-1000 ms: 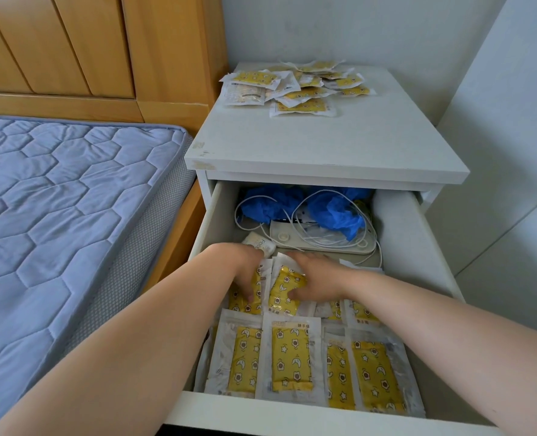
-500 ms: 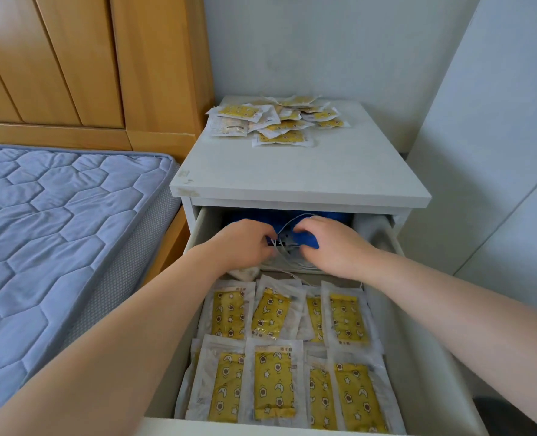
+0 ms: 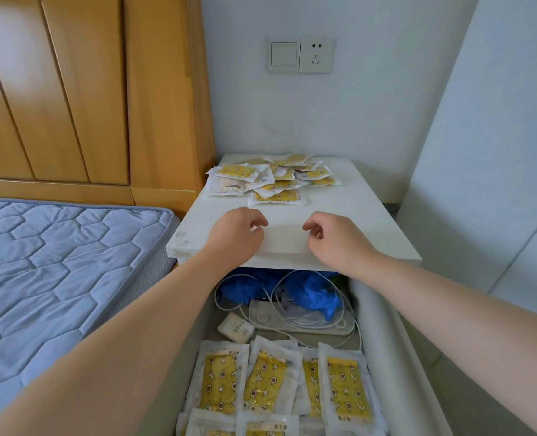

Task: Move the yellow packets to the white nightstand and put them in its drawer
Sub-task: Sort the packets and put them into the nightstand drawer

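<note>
left hand (image 3: 235,234) and right hand (image 3: 333,239) over front of white nightstand (image 3: 364,228) top, fingers loosely curled, holding nothing. loose pile of yellow packets (image 3: 273,180) just beyond, at the back. drawer (image 3: 383,341) open below; more of them in rows at its front, blue bag (image 3: 314,294) and white cable (image 3: 273,297) behind. mattress (image 3: 56,278) and wooden headboard (image 3: 72,89) left; wall socket (image 3: 316,55) above. half a second earlier both hands were in the drawer at the blue bag.

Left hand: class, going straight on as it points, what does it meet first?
Probably the front yellow packet on the nightstand top, just beyond the left hand; depth is unclear.
</note>
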Available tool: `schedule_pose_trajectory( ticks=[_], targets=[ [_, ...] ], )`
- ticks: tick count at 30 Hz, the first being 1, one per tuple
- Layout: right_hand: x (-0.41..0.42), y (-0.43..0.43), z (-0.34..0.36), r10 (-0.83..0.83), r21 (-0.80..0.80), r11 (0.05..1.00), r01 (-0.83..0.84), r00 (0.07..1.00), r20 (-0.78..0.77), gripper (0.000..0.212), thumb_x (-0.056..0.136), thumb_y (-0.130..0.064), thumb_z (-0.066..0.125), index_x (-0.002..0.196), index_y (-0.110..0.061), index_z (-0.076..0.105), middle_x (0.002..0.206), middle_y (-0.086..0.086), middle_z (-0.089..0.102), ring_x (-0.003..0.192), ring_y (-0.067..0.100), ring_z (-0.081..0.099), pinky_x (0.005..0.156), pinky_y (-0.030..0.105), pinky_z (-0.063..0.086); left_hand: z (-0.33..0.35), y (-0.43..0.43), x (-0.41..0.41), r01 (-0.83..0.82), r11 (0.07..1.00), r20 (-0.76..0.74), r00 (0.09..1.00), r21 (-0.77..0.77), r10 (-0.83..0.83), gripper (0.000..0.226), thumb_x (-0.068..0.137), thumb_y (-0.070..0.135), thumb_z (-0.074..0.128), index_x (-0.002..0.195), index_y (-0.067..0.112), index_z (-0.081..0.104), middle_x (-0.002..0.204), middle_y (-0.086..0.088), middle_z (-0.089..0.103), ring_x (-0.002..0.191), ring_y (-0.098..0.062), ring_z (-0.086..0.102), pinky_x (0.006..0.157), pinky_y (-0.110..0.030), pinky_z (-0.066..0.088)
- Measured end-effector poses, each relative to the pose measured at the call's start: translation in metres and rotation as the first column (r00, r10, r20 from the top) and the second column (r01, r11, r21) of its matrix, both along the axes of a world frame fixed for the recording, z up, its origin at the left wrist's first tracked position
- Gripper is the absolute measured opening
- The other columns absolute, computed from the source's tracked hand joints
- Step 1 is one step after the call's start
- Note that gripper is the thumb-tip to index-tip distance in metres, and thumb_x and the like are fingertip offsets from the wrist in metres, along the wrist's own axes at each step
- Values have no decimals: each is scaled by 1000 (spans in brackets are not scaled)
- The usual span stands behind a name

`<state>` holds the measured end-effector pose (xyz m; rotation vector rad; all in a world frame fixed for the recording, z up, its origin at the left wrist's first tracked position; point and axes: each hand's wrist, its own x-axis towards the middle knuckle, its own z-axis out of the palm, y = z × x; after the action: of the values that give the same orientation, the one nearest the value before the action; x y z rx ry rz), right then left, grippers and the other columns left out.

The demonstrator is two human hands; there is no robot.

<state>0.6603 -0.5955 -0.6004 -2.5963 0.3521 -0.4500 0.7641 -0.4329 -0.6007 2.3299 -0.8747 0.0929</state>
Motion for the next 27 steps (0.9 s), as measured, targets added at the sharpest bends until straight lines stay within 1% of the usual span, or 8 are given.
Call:
schedule_pose_trajectory(
  ticks=[4, 8, 15, 20, 22, 24, 25, 27],
  targets=[
    [31, -21, -3, -75, 142, 987, 77, 997, -22, 31, 86, -7, 50, 114, -11, 63, 124, 6, 53, 116, 19, 51, 90, 22, 36, -11, -11, 31, -127, 964, 20, 992, 232, 125, 46, 96, 29, 41, 141, 18, 40, 145, -3, 40, 135, -23, 32, 106, -34, 29],
    [60, -41, -5, -164, 275, 950, 147, 986, 42, 41, 87, -10, 52, 127, -13, 53, 139, 3, 41, 124, 18, 44, 85, 20, 31, -15, -23, 43, -164, 891, 123, 985, 423, 123, 49, 96, 43, 27, 139, 20, 37, 145, -1, 36, 136, -22, 28, 110, -42, 23],
    [109, -39, -10, -9, -137, 991, 4, 999, -32, 59, 86, -21, 52, 143, -17, 37, 154, 4, 26, 143, 22, 19, 116, 38, 20, -22, -26, 50, -181, 892, 155, 980, 414, 127, 56, 95, 48, 25, 144, 21, 31, 150, 0, 31, 141, -22, 22, 114, -46, 21],
    [117, -38, -12, 56, -228, 971, -66, 997, -51, 46, 89, -24, 47, 135, -22, 51, 137, -1, 51, 130, 20, 40, 110, 39, 27, -20, -25, 48, -194, 902, 134, 979, 386, 153, 63, 96, 49, 27, 153, 23, 12, 158, 1, 18, 146, -20, 12, 118, -43, 13],
    [112, -37, -13, 101, -200, 977, -79, 990, 103, 29, 87, -19, 52, 111, -16, 68, 104, 1, 63, 104, 20, 54, 95, 34, 40, -19, -25, 46, -191, 911, 137, 979, 366, 151, 65, 96, 49, 28, 153, 24, 8, 158, 1, 18, 146, -20, 12, 118, -43, 13],
    [106, -38, -14, 96, -76, 994, -79, 963, 252, 18, 85, -16, 55, 76, -8, 69, 79, 2, 61, 82, 19, 54, 85, 37, 46, -18, -25, 45, -186, 919, 139, 980, 347, 145, 66, 96, 49, 29, 153, 26, 7, 158, 1, 17, 146, -20, 14, 116, -42, 14],
    [106, -39, -15, 83, -43, 996, -73, 950, 300, 21, 86, -17, 55, 70, -7, 65, 77, 2, 60, 81, 19, 53, 87, 39, 45, -17, -25, 45, -181, 920, 138, 980, 346, 141, 65, 96, 49, 29, 153, 27, 7, 159, 2, 17, 146, -20, 13, 116, -42, 14],
    [106, -39, -14, 82, -54, 996, -70, 959, 270, 19, 89, -25, 55, 89, -10, 68, 98, 1, 62, 103, 19, 52, 96, 34, 40, -16, -24, 44, -167, 917, 134, 983, 362, 126, 63, 95, 51, 28, 152, 30, 10, 159, 5, 15, 146, -20, 11, 116, -43, 12]
  ],
)
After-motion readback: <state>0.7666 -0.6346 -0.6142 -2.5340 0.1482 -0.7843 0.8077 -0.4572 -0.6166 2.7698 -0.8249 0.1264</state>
